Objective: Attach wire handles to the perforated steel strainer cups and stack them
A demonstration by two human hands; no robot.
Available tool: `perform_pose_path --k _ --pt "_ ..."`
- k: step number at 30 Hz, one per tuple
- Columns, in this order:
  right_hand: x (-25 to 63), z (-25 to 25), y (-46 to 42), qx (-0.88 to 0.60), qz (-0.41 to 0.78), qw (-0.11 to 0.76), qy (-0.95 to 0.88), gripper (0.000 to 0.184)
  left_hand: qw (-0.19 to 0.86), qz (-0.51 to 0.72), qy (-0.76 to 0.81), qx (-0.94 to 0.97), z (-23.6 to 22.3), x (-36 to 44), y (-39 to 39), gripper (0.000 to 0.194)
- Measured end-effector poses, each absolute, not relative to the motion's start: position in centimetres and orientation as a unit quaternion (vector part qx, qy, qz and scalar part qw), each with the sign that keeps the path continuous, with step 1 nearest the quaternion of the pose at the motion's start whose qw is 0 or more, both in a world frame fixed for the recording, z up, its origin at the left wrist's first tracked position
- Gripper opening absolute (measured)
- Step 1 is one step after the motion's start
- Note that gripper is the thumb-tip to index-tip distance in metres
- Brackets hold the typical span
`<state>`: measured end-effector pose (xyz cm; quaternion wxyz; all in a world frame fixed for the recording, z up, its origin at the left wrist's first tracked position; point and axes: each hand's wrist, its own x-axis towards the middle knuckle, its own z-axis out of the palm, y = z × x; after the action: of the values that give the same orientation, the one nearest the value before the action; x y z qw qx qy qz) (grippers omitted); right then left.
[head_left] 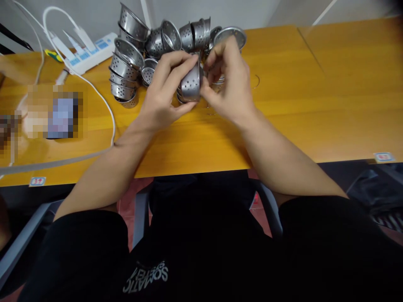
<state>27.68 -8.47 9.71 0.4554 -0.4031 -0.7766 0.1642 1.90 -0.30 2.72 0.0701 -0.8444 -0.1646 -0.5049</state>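
One perforated cup [190, 86] sideways in left grip [165, 86], rim [199, 91] facing right grip [231, 79].

Shirt [208, 260]: black
Sleeves [85, 239]: black, short
Shirt print [147, 277]: pale capitals, including "SOMATIC"
Left hand [166, 90], right hand [231, 86]: bare

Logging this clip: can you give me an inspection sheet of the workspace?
Surface: yellow-brown wooden table, with a seam at the right.
Job's things: a perforated metal cup held sideways; stacked cups and others behind.
Clutter: power strip and a pixelated phone-like device on the left; thin curved piece on the right.
Hands: left hand grips the cup; right hand has its fingers at the rim, anything pinched too small to tell.
Cables: white cable crosses the table's left part.
Surroundings: grey wall, chair arm.
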Motion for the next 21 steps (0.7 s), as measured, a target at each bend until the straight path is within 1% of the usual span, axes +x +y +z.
perform_pose_path --k 2,3,4,6,7,8,11,14,16,18,21 --pt "27.8 9.5 -8.5 -0.385 0.187 0.471 -0.771 0.032 0.065 -0.511 -0.161 -0.842 2.7 1.8 -0.3 0.098" --pt "27.9 9.3 -8.4 -0.371 0.191 0.474 -0.775 0.034 0.058 -0.506 -0.185 -0.84 2.9 1.6 -0.5 0.098" --pt "28.0 9.2 -8.2 -0.356 0.188 0.475 -0.782 0.033 0.051 -0.495 -0.221 -0.839 3.1 1.5 -0.8 0.098" --pt "28.4 9.0 -7.9 -0.33 0.17 0.463 -0.805 0.018 0.039 -0.477 -0.266 -0.837 3.5 1.0 -1.3 0.1" --pt "28.6 9.0 -7.7 -0.322 0.161 0.452 -0.816 0.01 0.036 -0.48 -0.256 -0.838 3.7 0.8 -1.5 0.102" --pt "28.9 9.0 -7.6 -0.32 0.155 0.442 -0.824 0.01 0.036 -0.494 -0.228 -0.838 3.8 0.7 -1.6 0.102" --pt "29.5 9.3 -7.4 -0.335 0.16 0.41 -0.833 0.027 0.037 -0.521 -0.164 -0.837 4.4 0.6 -1.6 0.092" --pt "29.8 9.8 -7.6 -0.333 0.185 0.392 -0.837 0.039 0.049 -0.525 -0.16 -0.835 4.6 0.7 -1.1 0.086" --pt "29.9 9.9 -7.5 -0.319 0.209 0.39 -0.838 0.041 0.058 -0.535 -0.132 -0.833 4.5 0.7 -0.6 0.091" --pt "29.8 9.7 -7.1 -0.299 0.226 0.389 -0.842 0.042 0.05 -0.535 -0.108 -0.836 4.5 0.4 -0.3 0.091" --pt "29.4 9.0 -6.5 -0.247 0.229 0.42 -0.843 0.048 0.011 -0.514 -0.117 -0.85 4.6 -0.3 -0.2 0.08"
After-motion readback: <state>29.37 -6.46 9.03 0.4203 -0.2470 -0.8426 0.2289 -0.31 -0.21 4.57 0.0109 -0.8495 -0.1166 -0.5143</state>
